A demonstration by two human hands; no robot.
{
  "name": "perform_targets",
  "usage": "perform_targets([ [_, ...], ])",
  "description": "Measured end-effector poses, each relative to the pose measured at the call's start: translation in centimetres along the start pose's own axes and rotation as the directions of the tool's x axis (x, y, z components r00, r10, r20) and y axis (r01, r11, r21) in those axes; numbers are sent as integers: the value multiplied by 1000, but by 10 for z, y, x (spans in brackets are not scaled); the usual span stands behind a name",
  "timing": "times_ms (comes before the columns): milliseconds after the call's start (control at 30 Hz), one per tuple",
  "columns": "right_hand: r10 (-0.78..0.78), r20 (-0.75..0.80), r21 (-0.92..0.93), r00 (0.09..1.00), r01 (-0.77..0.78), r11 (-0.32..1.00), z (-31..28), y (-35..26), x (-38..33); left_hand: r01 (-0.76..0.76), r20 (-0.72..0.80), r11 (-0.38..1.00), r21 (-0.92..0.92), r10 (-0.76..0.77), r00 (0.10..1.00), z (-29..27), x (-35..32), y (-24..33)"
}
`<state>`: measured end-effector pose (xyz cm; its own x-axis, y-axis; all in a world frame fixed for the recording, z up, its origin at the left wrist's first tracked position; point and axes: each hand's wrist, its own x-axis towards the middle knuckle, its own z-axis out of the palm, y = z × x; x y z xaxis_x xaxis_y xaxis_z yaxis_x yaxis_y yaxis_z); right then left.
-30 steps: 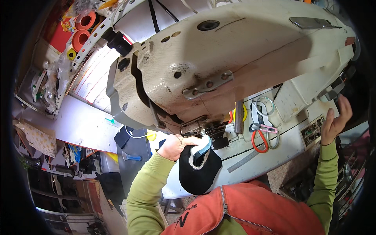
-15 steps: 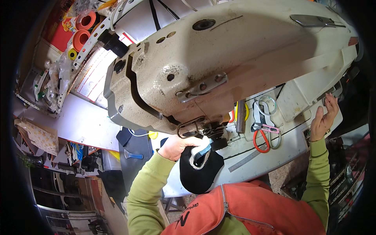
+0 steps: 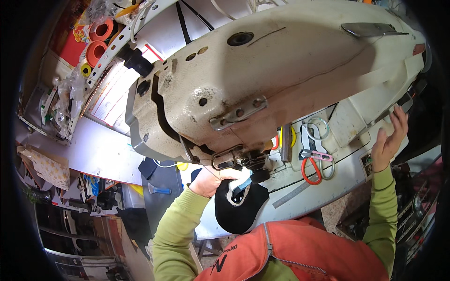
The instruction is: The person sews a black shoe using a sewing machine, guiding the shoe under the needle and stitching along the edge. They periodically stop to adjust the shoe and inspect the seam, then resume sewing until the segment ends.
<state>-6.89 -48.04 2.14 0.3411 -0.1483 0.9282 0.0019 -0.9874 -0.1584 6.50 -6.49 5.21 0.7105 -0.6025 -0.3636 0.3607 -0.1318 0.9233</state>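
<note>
A large cream sewing machine point(image 3: 300, 61) spans the view, its head hanging over the work. Under the head, my left hand point(image 3: 208, 181) is closed on the edge of a black, rounded piece point(image 3: 239, 218) with a white-lined opening. A light blue strip point(image 3: 242, 186) shows at that opening; the needle spot is hidden by the machine's dark presser parts point(image 3: 258, 168). The black piece hangs over the table's near edge. At the machine's far right end, my right hand point(image 3: 389, 143) is raised beside the pillar, fingers stretched out and holding nothing.
Scissors with red and grey handles point(image 3: 311, 174), a pink-handled tool point(image 3: 320, 156) and a metal ruler point(image 3: 291, 195) lie on the machine bed. A blue-handled tool point(image 3: 160, 190) rests on a dark mat at left. Orange rolls point(image 3: 96, 52) and plastic bags stand at upper left.
My right hand has lifted slightly and its fingers have turned upward a little. My left hand and the black piece have barely moved. The whole view has shifted slightly.
</note>
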Motion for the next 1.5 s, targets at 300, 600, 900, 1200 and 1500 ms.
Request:
perform_targets([
  [300,-16,165,164,986,-11,986,9,-63,-89,-12,145,1000,0,12,989,-17,6,-8],
  [600,-265,465,788,845,-259,558,32,-188,-72,-13,129,984,-180,36,991,-7,4,-2],
  [900,-250,712,701,656,-680,214,38,-228,-33,-37,58,985,-167,47,997,-2,9,-1],
  [1200,-231,762,637,605,-765,98,37,-229,-32,-45,97,967,-253,71,993,-4,10,-2],
  [1500,-208,794,587,571,-809,21,38,-229,-34,-118,37,951,-286,134,990,3,11,-7],
])
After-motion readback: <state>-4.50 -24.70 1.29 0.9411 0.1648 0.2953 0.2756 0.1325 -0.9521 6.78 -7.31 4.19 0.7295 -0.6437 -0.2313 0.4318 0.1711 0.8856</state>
